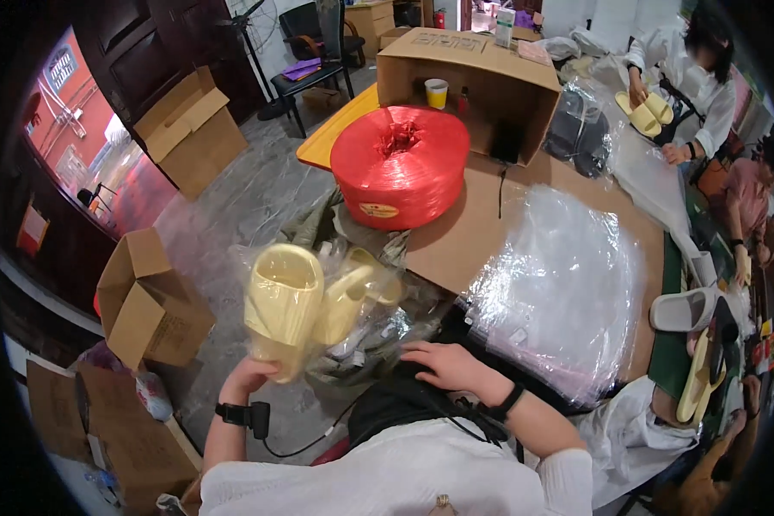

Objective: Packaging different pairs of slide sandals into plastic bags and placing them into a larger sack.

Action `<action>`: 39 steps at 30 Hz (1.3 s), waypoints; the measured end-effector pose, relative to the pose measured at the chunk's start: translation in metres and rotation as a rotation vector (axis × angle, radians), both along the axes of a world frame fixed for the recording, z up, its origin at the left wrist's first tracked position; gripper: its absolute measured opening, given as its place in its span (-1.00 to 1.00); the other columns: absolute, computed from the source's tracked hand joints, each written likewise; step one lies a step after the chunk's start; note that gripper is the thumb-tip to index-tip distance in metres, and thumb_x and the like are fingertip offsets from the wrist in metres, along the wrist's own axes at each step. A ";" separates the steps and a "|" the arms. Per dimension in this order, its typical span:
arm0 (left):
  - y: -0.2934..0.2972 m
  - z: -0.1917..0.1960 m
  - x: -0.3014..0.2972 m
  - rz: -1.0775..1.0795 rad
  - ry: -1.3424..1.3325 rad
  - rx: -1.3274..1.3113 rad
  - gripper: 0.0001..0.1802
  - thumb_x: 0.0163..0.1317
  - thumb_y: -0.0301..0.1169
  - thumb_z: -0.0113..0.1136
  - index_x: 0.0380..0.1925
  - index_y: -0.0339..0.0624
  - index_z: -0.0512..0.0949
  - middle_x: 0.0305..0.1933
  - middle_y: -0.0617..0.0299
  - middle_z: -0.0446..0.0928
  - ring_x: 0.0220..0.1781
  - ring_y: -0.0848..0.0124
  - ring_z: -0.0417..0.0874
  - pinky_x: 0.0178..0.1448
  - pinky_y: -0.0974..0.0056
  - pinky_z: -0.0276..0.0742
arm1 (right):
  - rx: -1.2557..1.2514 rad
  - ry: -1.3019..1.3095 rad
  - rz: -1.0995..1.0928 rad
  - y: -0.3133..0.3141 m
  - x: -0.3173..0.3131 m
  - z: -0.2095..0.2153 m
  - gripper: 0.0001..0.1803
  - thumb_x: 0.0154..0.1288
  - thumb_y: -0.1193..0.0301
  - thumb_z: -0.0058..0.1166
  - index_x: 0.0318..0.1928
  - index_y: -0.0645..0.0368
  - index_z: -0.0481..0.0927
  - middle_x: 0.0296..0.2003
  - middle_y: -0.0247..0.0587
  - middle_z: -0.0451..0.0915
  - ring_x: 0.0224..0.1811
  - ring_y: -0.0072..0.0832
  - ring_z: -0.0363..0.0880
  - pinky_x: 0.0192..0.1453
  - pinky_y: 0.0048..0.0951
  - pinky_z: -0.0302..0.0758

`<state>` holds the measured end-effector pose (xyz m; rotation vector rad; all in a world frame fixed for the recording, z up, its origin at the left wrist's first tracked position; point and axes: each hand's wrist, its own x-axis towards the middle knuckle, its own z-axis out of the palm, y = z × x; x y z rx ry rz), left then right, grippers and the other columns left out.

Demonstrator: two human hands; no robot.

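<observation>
My left hand (251,374) grips the lower end of a pale yellow slide slipper (285,288) wrapped in a clear plastic bag, to the left of the table. Just right of it, more pale yellow slippers (342,310) in clear bags lie over a grey-green cloth sack (318,225). My right hand (445,363) rests palm down over my dark lap, fingers stretched and holding nothing, apart from the slippers. A stack of clear plastic bags (568,275) lies on the table to its upper right.
A big red roll of plastic twine (400,168) stands on the brown tabletop (456,245), before an open carton (469,60) with a yellow cup (436,93). Open cartons (155,301) stand on the floor at left. Across the table, a co-worker's hand holds yellow slippers (645,112).
</observation>
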<state>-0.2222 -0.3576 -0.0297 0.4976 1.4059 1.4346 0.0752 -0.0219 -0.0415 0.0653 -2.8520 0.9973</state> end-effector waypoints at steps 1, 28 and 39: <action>-0.009 -0.004 -0.002 0.053 -0.087 -0.072 -0.31 0.04 -0.42 0.42 0.23 -0.28 0.44 0.16 0.13 0.56 0.12 0.27 0.62 0.24 0.17 0.52 | 0.042 -0.101 0.069 0.000 -0.012 -0.015 -0.45 0.22 0.23 0.24 0.21 0.04 0.47 0.12 -0.13 0.54 0.04 -0.13 0.60 0.02 -0.22 0.60; 0.141 -0.114 0.014 -0.504 0.682 -0.634 -0.17 0.29 0.27 -0.09 0.34 -0.13 0.32 0.31 -0.30 0.37 0.28 -0.07 0.49 0.29 0.13 0.42 | -0.390 0.348 -0.097 0.019 0.024 0.055 -0.74 0.15 0.30 0.35 -0.36 0.24 0.60 -0.51 -0.19 0.39 -0.37 -0.24 0.33 -0.28 -0.27 0.31; 0.243 -0.075 0.034 -1.159 1.590 0.022 -0.05 -0.08 -0.45 0.40 0.39 0.15 0.21 0.14 -0.21 0.40 0.00 -0.15 0.57 0.04 -0.03 0.53 | -0.391 0.363 -0.119 0.010 0.037 0.052 -0.71 0.17 0.27 0.34 -0.40 0.23 0.56 -0.49 -0.20 0.36 -0.34 -0.24 0.34 -0.27 -0.27 0.31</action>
